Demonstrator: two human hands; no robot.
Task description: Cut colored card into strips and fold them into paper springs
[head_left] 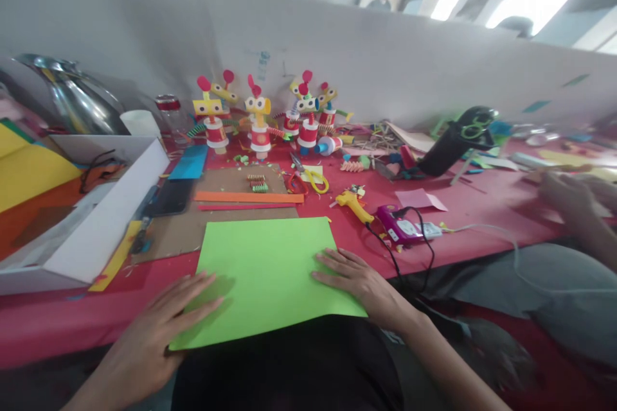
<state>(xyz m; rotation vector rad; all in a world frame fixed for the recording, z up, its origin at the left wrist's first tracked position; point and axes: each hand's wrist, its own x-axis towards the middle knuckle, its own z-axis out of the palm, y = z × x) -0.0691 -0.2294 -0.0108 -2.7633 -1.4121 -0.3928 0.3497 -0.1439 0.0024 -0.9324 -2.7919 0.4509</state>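
Observation:
A sheet of bright green paper (pixel 270 276) lies at the front edge of the red-covered table, its near edge sticking out over my lap. My left hand (pixel 168 321) rests on the sheet's left side with fingers spread. On the right side my right hand (pixel 359 279) lies flat, fingers stretched out over the paper. Just beyond the sheet are an orange paper strip (pixel 250 197) and a thin red strip (pixel 241 207) on brown cardboard (pixel 164 241). Scissors (pixel 315 181) with red and yellow handles lie behind them.
A yellow glue gun (pixel 355 205) and a purple power box (pixel 398 225) with cables lie to the right. Several paper-cup figures (pixel 212 131) stand along the partition. A white box (pixel 110 212) and steel jug (pixel 87 99) are left. A co-worker's hand (pixel 569 196) shows far right.

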